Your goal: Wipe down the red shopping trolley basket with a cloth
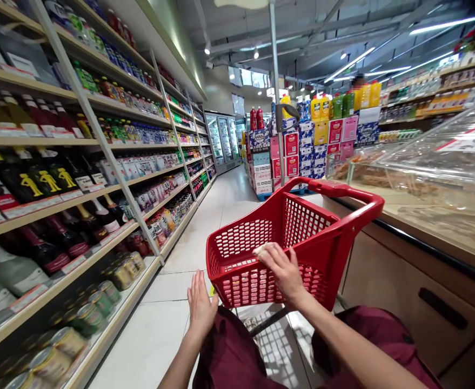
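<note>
A red plastic shopping cart (245, 289) stands right in front of my knees, with its curved handle at the right. On the near upper rim of its basket lies my right hand (283, 270), fingers bent over a small whitish cloth (265, 248) pressed to the rim. Most of the cloth is hidden under the fingers. My left hand (201, 302) is held beside my left knee, fingers stretched out and nothing in it. It is close to the cart's left corner; whether it touches the cart I cannot tell.
Shelves (135, 186) of bottles and cans line the left side. At the right is a counter (419, 216) with clear covers (443, 156). Stacked drink cartons (261, 167) stand ahead around a metal post (275, 59). Glass-door coolers (223, 138) and a person (358, 89) are farther back.
</note>
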A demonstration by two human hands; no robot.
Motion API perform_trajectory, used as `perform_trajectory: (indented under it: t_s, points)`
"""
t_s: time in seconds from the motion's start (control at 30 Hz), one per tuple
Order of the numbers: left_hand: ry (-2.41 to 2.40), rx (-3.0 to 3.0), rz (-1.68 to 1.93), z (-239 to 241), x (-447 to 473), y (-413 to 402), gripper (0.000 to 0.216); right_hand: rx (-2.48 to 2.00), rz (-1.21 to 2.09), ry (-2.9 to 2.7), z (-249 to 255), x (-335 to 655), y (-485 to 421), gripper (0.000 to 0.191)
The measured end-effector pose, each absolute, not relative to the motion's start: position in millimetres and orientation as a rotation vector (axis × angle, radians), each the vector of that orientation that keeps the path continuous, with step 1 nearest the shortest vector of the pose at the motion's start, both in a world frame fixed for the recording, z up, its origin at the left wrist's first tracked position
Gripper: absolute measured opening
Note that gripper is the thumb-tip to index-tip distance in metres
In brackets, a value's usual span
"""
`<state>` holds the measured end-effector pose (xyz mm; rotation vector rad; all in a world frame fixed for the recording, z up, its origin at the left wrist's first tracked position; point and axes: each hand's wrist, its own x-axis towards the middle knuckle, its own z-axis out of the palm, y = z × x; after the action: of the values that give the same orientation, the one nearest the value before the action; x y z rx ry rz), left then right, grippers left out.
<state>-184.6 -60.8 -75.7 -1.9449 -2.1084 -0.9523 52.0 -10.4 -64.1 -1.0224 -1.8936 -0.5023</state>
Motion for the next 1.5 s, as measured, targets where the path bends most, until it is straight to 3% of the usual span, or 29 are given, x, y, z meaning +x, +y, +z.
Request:
perform_trajectory:
  t_s: [0.17, 0.4, 0.63, 0.83, 1.03, 1.23, 1.5]
  points:
    - [-1.961, -2.045, -1.174, -89.9, -167.1, -59.4, 0.073, -0.810, -0.521, -1.959, -72.6, 1.1, -18.6, 0.036]
    - [-2.074, -1.976, -1.104, -112.5, -194.7, -78.0, 0.069, -0.579, -0.517, -2.216, -129.7, -12.2, -39.0, 0.030]
    - [-1.814, -1.985, -1.183, -87.2, -161.8, -75.2, 0.064, -0.668, -0.440, -2.002, -79.3, 4.7, -34.1, 0.038]
    - [-1.736, -2.124, -1.080, -79.0, -136.6, -78.0, 0.065, -0.682, -0.472, -2.053, -108.1, 23.4, -43.7, 0.031]
    - [-1.622, -2.106, -1.058, -74.4, -112.7, -72.4, 0.065, -0.782, -0.470, -1.942, -79.6, 50.7, -41.1, 0.039]
    - [-1.549, -2.177, -0.940, -68.6, -100.7, -72.1, 0.067, -0.842, -0.458, -2.065, -102.8, 68.1, -48.2, 0.038]
    - [-1.489, -2.177, -0.828, -59.2, -77.3, -66.2, 0.071, -0.844, -0.608, -1.965, -92.7, 95.1, -37.0, 0.038]
